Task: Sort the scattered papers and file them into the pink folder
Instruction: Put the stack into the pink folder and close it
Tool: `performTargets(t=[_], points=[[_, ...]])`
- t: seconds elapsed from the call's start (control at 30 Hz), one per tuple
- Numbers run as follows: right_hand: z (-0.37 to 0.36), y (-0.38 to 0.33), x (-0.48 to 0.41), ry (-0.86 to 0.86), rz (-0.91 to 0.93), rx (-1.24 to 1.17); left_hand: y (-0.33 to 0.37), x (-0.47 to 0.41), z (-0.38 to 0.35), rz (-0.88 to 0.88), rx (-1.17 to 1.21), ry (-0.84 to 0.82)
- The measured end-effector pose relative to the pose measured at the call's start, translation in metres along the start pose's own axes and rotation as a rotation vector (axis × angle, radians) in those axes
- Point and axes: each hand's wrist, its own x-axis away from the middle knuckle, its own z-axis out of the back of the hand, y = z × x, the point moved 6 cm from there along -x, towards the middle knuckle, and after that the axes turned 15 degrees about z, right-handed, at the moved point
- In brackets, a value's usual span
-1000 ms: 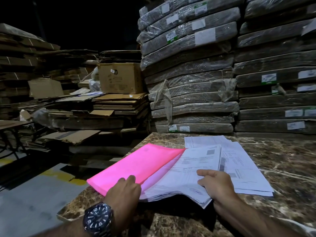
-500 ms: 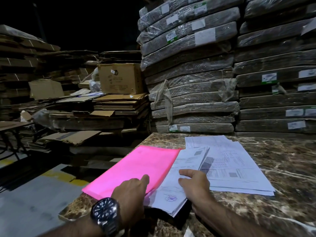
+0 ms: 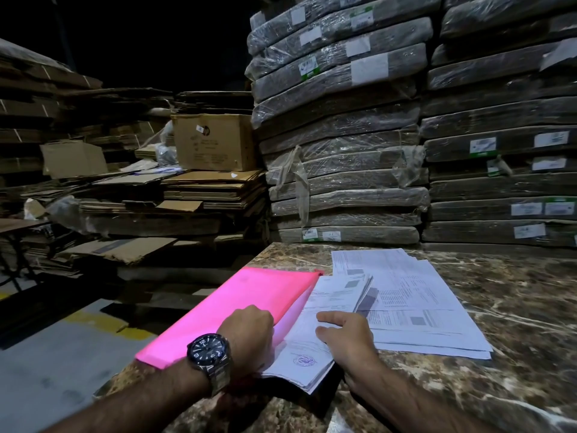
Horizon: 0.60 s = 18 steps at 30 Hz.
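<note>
The marble table (image 3: pixel 515 323) has free surface on my right; the pink folder (image 3: pixel 249 295) hangs over its left edge, above the floor. My left hand (image 3: pixel 248 334), with the watch (image 3: pixel 208 352), grips and lifts the folder's top cover. My right hand (image 3: pixel 349 337) lies flat, fingers spread, on the papers (image 3: pixel 315 314) inside. 1 more paper pile (image 3: pixel 415 295) lies just beside, partly overlapped
</note>
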Motion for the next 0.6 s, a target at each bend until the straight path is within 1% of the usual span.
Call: performTargets(t=[0.1, 0.2, 0.27, 0.43, 0.6], points=[[-0.006, -0.005, 0.001, -0.011, 0.003, 0.007, -0.005, 0.000, 0.005, -0.030, 0.042, 0.044], [-0.006, -0.011, 0.002, -0.044, 0.031, 0.024, -0.017, -0.003, 0.005, -0.012, 0.152, 0.075], [-0.002, -0.015, 0.001, -0.069, 0.052, 0.053, -0.025, -0.003, 0.002, 0.002, 0.175, 0.080], [0.018, -0.026, 0.000, -0.055, 0.089, 0.104, -0.027, 0.001, 0.003, -0.056, 0.027, 0.088], [0.003, -0.019, 0.005, -0.071, 0.065, 0.129, -0.010, 0.009, 0.007, -0.149, 0.015, 0.082]])
